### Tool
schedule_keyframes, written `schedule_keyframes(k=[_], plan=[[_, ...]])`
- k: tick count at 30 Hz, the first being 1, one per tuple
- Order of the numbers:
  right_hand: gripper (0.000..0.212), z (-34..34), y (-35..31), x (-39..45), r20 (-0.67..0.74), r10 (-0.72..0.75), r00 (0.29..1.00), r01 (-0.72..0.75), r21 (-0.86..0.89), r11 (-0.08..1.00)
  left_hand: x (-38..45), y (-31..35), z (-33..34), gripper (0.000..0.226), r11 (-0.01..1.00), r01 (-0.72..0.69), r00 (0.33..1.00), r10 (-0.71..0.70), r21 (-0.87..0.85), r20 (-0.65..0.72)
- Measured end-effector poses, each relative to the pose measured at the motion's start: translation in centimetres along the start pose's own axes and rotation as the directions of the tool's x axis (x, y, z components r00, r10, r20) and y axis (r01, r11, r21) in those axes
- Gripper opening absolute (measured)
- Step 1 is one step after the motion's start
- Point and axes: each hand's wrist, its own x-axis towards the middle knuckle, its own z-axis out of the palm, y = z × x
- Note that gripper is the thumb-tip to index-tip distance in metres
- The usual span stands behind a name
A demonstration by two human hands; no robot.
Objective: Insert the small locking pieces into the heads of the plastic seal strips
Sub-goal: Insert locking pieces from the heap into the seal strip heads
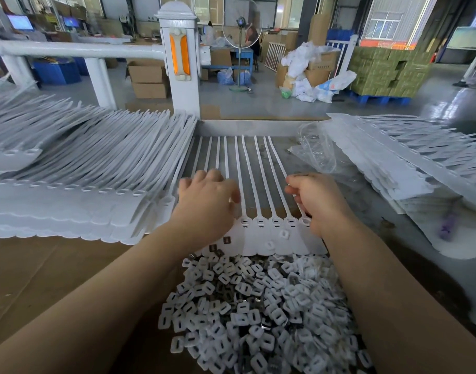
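White plastic seal strips (261,184) lie side by side on the grey worktop (366,201), their heads toward the person. The left hand (207,201) rests palm-down on the strips, fingers bent over them; whether its grip has hold of anything cannot be told. The right hand (316,201) has its fingers curled, pinching the rightmost strip. Small locking pieces (253,309) are heaped just below the heads. Stacks of strips (77,168) flank both sides; beyond stands a white post (178,60) in a warehouse.
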Motion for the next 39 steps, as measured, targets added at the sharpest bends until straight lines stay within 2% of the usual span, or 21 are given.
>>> schedule_keyframes(k=[2,5,7,15,28,32,35,37,39], plan=[[0.040,0.0,0.0,-0.2,0.004,-0.006,1.000,0.006,-0.020,1.000,0.2,-1.2,0.2,0.025,0.982,0.030,0.998,-0.018,0.184,-0.068],[0.037,0.0,-0.1,-0.5,-0.002,-0.011,1.000,0.011,-0.039,0.999,0.1,-2.9,0.6,0.033,0.946,0.096,0.995,-0.101,0.311,0.001],[0.031,0.0,-0.2,-0.5,0.006,-0.004,1.000,0.004,-0.050,0.999,0.0,-3.4,0.9,0.036,0.942,0.133,0.988,-0.149,0.310,0.030],[0.009,0.3,-0.1,-0.3,0.029,0.026,0.999,-0.026,-0.003,1.000,0.4,-3.6,0.8,0.039,0.909,0.149,0.981,-0.187,0.390,0.059],[0.012,0.5,0.1,0.0,0.067,0.014,0.998,-0.014,-0.005,1.000,0.6,-4.0,-0.1,0.041,0.909,0.148,0.961,-0.225,0.390,0.161],[0.012,0.5,0.1,0.1,0.062,0.029,0.998,-0.029,-0.004,1.000,0.6,-3.9,-0.6,0.040,0.935,0.145,0.976,-0.190,0.325,0.109],[0.011,0.5,-0.1,0.0,0.068,0.022,0.997,-0.022,-0.004,1.000,0.6,-3.2,-1.6,0.026,0.990,0.018,0.999,-0.023,0.136,0.034],[0.010,0.4,0.0,-0.1,0.066,0.019,0.998,-0.019,-0.001,1.000,0.7,-2.7,-2.6,0.019,0.995,-0.056,0.984,0.069,-0.081,0.166],[0.010,0.4,0.0,-0.1,0.069,0.021,0.997,-0.022,0.008,1.000,0.6,-2.5,-3.3,0.015,0.974,-0.048,0.919,0.130,-0.222,0.372]])
